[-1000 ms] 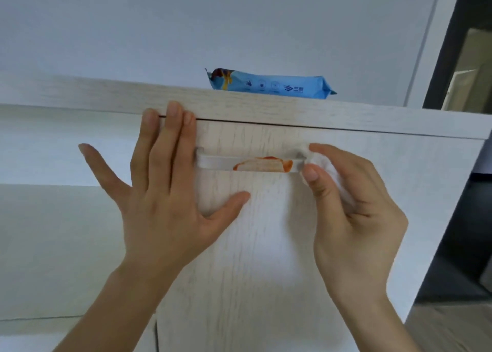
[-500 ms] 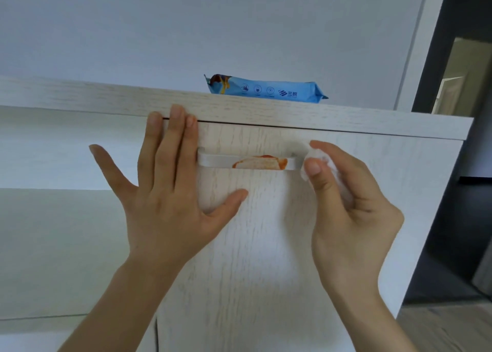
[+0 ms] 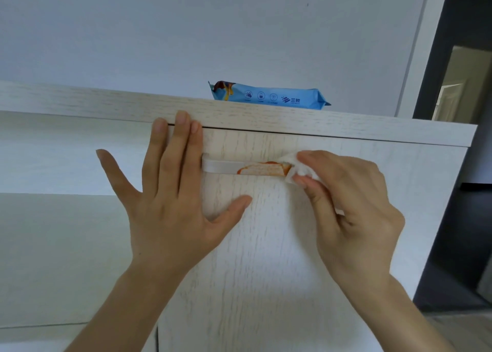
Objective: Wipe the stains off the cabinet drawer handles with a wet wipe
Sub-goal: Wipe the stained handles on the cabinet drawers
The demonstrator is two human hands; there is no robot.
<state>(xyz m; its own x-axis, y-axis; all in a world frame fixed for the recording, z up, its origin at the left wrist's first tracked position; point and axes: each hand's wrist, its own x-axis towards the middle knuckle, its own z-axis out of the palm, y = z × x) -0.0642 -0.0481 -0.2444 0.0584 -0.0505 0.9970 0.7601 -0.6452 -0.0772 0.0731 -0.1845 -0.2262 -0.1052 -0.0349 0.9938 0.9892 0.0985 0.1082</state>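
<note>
The left hand point(image 3: 170, 205) lies flat and spread on the pale wood-grain drawer front point(image 3: 266, 245), fingers covering the left end of the white bar handle point(image 3: 226, 166). The right hand point(image 3: 354, 208) pinches a crumpled white wet wipe point(image 3: 292, 168) against the handle's right end, touching the orange stain point(image 3: 263, 169). Compared with half a second ago, the wipe now overlaps the stain's edge.

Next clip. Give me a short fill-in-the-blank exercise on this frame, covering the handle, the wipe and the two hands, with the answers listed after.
1. The wet wipe is pinched in the person's ____ hand.
2. The stain on the drawer handle is ____ in colour.
3. The left hand lies ____ against the drawer front, fingers spread.
4. The blue pack lies on ____ of the cabinet.

Missing words: right; orange; flat; top
</note>
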